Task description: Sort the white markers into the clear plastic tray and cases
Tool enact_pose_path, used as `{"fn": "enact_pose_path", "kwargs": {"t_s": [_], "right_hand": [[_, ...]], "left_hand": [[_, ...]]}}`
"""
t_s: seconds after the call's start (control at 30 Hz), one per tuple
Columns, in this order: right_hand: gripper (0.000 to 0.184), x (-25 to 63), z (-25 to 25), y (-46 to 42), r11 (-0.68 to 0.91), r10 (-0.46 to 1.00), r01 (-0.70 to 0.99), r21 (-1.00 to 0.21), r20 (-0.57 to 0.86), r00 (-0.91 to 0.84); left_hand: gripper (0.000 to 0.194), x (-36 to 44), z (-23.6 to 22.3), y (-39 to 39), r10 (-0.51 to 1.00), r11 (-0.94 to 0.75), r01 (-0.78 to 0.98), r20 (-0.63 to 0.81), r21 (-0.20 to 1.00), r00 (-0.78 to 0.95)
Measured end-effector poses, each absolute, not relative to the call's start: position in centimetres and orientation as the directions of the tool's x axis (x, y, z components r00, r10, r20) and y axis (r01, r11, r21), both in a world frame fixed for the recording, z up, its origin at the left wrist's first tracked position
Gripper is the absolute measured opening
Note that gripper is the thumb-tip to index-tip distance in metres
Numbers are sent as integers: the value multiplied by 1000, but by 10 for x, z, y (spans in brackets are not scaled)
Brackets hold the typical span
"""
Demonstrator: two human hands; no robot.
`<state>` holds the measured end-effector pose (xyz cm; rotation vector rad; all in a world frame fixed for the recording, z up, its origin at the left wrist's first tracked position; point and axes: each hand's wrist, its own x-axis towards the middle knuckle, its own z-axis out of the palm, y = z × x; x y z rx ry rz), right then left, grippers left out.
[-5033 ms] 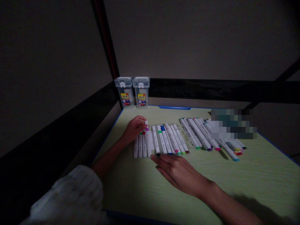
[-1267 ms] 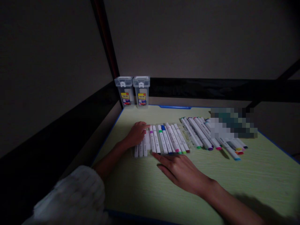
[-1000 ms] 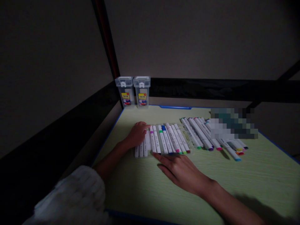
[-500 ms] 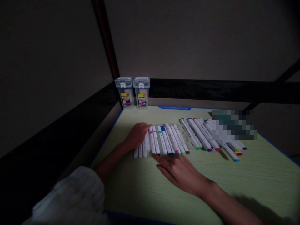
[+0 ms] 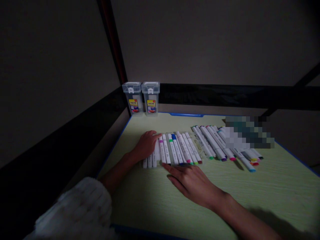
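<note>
A row of white markers (image 5: 186, 150) with coloured ends lies side by side on a clear plastic sheet or tray (image 5: 200, 146). My left hand (image 5: 147, 144) rests over the row's left end, hiding the upper parts of several white pieces (image 5: 150, 161). One of its fingers reaches the far end of a purple-banded marker (image 5: 162, 150). At that marker's near end is the tip of my right hand's (image 5: 191, 180) stretched index finger, its thumb held apart below. Neither hand is wrapped around a marker.
More white markers (image 5: 212, 143) lie loosely at the right, partly under a pixelated patch. Two clear lidded boxes (image 5: 151, 100) with yellow labels stand at the back left corner of the pale green table (image 5: 155, 203). A blue strip (image 5: 186, 115) runs along its back edge.
</note>
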<state>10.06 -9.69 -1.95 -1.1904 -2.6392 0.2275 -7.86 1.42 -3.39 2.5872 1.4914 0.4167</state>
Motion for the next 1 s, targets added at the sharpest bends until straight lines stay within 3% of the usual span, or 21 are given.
{"fn": "enact_pose_path", "kwargs": {"t_s": [0.77, 1.0], "right_hand": [[38, 99, -19, -94, 649, 760, 714, -263, 175, -626], [39, 99, -23, -96, 670, 742, 708, -223, 187, -643]], "left_hand": [[41, -78, -33, 13, 850, -525, 827, 158, 200, 502], [40, -79, -34, 13, 849, -526, 823, 185, 215, 494]]}}
